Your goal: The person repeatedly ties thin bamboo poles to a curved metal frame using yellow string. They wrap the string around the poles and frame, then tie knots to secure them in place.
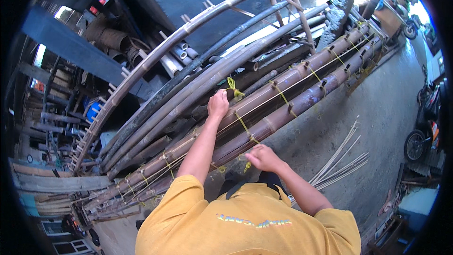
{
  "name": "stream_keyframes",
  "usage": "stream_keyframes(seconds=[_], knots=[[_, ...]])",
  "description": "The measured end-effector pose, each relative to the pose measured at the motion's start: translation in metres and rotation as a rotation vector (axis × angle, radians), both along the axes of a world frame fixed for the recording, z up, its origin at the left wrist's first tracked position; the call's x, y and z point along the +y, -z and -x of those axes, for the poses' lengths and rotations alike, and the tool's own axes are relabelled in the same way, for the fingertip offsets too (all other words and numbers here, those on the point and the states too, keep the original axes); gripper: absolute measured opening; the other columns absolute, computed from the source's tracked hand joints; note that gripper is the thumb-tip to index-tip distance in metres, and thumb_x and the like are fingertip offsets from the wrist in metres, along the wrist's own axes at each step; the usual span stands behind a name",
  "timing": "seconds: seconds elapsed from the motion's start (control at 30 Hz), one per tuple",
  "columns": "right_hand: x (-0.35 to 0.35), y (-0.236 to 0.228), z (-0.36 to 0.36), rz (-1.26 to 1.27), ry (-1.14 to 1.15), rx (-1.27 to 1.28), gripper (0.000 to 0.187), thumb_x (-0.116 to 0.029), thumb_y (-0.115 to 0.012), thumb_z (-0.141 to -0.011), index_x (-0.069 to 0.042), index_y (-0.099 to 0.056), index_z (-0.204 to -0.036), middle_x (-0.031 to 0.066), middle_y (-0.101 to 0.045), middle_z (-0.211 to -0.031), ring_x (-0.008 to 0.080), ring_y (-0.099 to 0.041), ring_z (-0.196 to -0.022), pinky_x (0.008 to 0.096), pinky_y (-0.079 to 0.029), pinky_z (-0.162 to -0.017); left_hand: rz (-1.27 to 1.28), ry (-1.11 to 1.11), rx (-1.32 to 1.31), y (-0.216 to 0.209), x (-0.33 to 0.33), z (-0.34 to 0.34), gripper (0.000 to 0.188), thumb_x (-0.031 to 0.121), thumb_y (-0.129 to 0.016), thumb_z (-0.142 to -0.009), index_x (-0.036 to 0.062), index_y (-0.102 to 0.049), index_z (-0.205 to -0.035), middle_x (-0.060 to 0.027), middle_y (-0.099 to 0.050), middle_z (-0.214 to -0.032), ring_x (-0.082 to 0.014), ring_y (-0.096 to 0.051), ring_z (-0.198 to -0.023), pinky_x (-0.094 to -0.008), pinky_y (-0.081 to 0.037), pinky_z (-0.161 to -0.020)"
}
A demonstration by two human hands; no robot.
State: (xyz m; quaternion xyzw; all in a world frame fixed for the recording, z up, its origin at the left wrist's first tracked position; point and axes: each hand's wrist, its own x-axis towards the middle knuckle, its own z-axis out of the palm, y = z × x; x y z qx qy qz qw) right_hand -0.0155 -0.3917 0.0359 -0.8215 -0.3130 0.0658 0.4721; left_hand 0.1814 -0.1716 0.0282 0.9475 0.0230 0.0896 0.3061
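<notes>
Two long bamboo poles, a far pole (255,98) and a near pole (271,122), run side by side from lower left to upper right in front of me. Yellow-green cord (243,122) crosses between them at several places. My left hand (218,104) is closed at the far pole, gripping cord, with a looped yellow cord bundle (233,88) beside its fingers. At the near side of the near pole, my right hand (264,158) is closed on cord too. A small yellow knot of cord (247,165) hangs by its fingertips. Short dark pegs (323,84) stick up from the near pole.
Behind the poles lie more long bamboo poles (207,85) and a curved bamboo rail with pegs (188,27). Thin bamboo strips (342,163) lie on the concrete floor (377,106) at right. A motorcycle (417,142) stands at the far right, and a rough pillar (336,16) rises behind.
</notes>
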Motion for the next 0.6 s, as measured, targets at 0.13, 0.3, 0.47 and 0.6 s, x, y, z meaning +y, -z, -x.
stream_keyframes(seconds=[0.13, 0.3, 0.47, 0.6], knots=[[0.015, 0.012, 0.018, -0.775, 0.525, 0.704, 0.037, -0.03, -0.046, -0.106, -0.006, -0.06, -0.081, 0.0093, -0.064, -0.078, 0.0169, -0.061, -0.068, 0.0297, -0.051, -0.065, 0.134, 0.018, -0.028, -0.051, 0.097, 0.072, 0.035, 0.028, -0.061, -0.095, 0.0016, -0.062, -0.118, -0.0208, -0.067, -0.098, -0.0404, -0.065, -0.091, -0.0461, -0.052, -0.083], [0.024, 0.064, 0.049, -1.59, 1.118, 0.894, 0.042, -0.046, -0.04, -0.105, -0.009, -0.057, -0.114, 0.0061, -0.062, -0.112, 0.0214, -0.06, -0.103, 0.0411, -0.044, -0.101, -0.232, -0.195, 0.104, -0.094, 0.269, 0.246, 0.029, 0.03, -0.061, -0.095, 0.0013, -0.057, -0.094, -0.0219, -0.061, -0.091, -0.0416, -0.06, -0.09, -0.048, -0.047, -0.08], [0.079, 0.102, 0.098, -1.423, 1.168, 1.2, 0.035, -0.044, -0.05, -0.101, -0.013, -0.063, -0.111, 0.0044, -0.064, -0.108, 0.0188, -0.061, -0.099, 0.0382, -0.049, -0.09, -0.264, -0.079, 0.417, -0.069, 0.368, 0.374, 0.024, 0.026, -0.062, -0.094, 0.0031, -0.066, -0.101, -0.0213, -0.066, -0.106, -0.0397, -0.062, -0.097, -0.0463, -0.048, -0.086], [0.148, 0.074, 0.12, -1.218, 0.847, 1.323, 0.024, -0.036, -0.056, -0.1, -0.013, -0.064, -0.099, 0.0001, -0.065, -0.089, 0.0145, -0.062, -0.079, 0.0332, -0.051, -0.076, -0.391, -0.077, 0.214, -0.087, 0.375, 0.351, 0.019, 0.02, -0.064, -0.091, 0.0054, -0.071, -0.102, -0.0175, -0.067, -0.105, -0.0386, -0.062, -0.1, -0.0466, -0.048, -0.087]])
